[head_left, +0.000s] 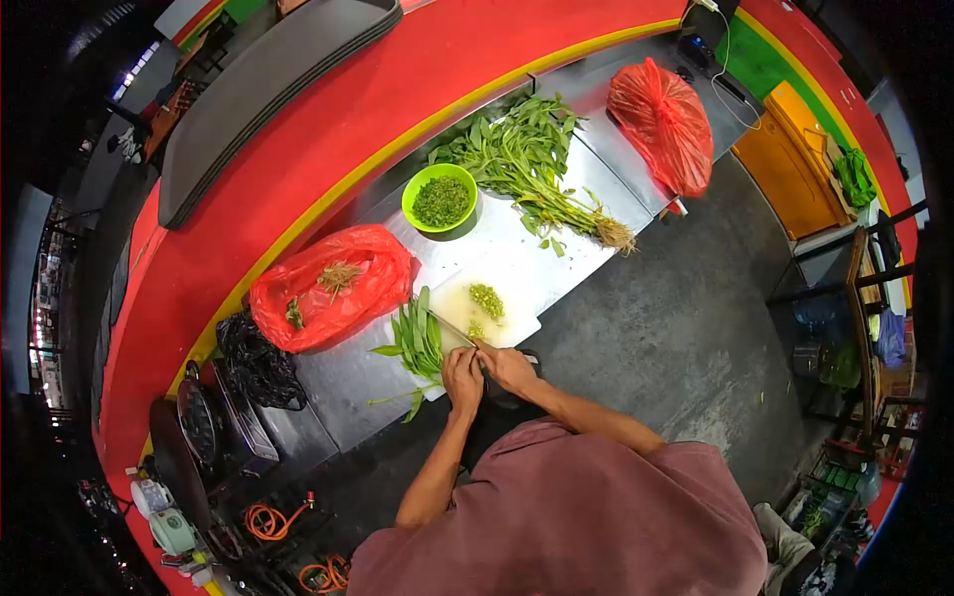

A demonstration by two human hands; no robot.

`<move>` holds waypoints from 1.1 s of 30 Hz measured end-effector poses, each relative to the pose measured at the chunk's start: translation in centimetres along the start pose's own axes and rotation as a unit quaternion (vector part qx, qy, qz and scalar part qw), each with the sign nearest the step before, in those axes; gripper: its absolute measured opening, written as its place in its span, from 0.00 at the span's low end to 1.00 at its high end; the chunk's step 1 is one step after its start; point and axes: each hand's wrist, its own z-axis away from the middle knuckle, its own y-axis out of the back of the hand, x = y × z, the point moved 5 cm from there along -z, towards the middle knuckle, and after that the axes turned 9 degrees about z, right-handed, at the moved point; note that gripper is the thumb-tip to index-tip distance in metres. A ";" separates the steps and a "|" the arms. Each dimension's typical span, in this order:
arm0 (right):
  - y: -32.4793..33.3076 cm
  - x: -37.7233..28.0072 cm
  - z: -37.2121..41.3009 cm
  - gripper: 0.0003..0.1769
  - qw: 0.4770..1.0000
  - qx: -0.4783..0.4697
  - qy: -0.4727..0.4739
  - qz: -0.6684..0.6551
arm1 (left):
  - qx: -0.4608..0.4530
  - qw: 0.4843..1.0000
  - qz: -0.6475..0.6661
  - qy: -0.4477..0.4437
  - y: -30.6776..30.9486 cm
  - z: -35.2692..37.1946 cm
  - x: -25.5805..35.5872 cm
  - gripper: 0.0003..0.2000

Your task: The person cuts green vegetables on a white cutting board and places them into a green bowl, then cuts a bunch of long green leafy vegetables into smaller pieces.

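My right hand point(508, 369) is closed round the handle of a knife point(452, 327), whose blade lies across the cutting board toward the upper left. Beside it, my left hand point(462, 379) has its fingers curled over a bunch of leafy greens point(418, 338), with the leaves sticking out to the left of the blade. Part of that grip is hidden under the fingers. Small piles of chopped green stems point(485, 299) rest on the white cutting board point(522, 326), right of the blade.
Behind the board stands a lime-green bowl point(409, 203) of chopped greens. Uncut leafy stalks point(527, 159) with roots lie farther back. An open red bag point(288, 288) with root scraps sits left, near a black bag point(260, 363). A tied red bag point(664, 124) is at the far right.
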 end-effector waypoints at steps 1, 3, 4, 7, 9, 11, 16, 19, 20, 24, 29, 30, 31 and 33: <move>0.1 -0.1 0.0 0.24 1.000 0.003 0.000 -0.001 | -0.001 1.000 0.000 -0.003 0.0 -0.2 0.0 0.08; 0.0 0.4 0.5 0.24 0.996 -0.008 -0.035 -0.087 | 0.006 1.000 0.018 0.004 0.0 -0.2 -0.2 0.08; -0.1 0.6 0.6 0.24 0.997 -0.019 -0.033 -0.074 | 0.005 0.999 0.030 0.011 -0.1 -0.3 -0.6 0.08; 1.0 0.4 1.5 0.24 0.997 -0.021 -0.027 -0.071 | 0.003 0.999 0.028 0.025 -0.1 -0.3 -0.5 0.09; 1.0 0.3 1.2 0.24 0.995 -0.051 -0.048 -0.072 | -0.004 0.999 0.034 0.022 0.1 -0.1 -0.2 0.08; 0.8 0.1 0.7 0.24 0.998 -0.029 -0.030 -0.056 | -0.010 0.999 0.020 0.038 0.1 -0.1 -0.2 0.08; 1.4 -0.5 0.8 0.24 0.998 0.017 -0.003 -0.059 | 0.005 1.000 -0.007 0.017 -0.1 0.2 -0.4 0.09; 1.5 0.0 1.6 0.24 0.996 -0.049 -0.036 -0.071 | 0.018 0.999 0.029 0.037 -0.1 0.2 -0.7 0.10; 1.6 0.0 1.5 0.24 0.997 -0.043 -0.032 -0.056 | 0.014 0.999 0.024 0.035 -0.2 0.2 -0.6 0.10; 0.7 -0.1 0.7 0.23 0.999 -0.007 -0.021 -0.029 | 0.008 1.000 0.015 0.025 0.0 0.2 -0.1 0.10; 1.6 -0.3 1.1 0.24 0.996 -0.034 -0.052 -0.068 | 0.014 1.000 0.019 0.019 -0.5 0.4 -1.0 0.10; 1.6 -0.1 1.5 0.24 0.993 -0.048 -0.067 -0.080 | 0.018 0.999 0.036 0.027 -0.5 0.4 -1.1 0.10; 1.3 0.2 1.6 0.24 0.993 -0.050 -0.066 -0.079 | 0.019 0.999 0.036 0.029 -0.5 0.4 -1.1 0.10; 1.4 0.3 1.6 0.24 0.997 -0.028 -0.047 -0.063 | 0.027 0.999 0.029 0.027 -0.4 0.4 -0.9 0.10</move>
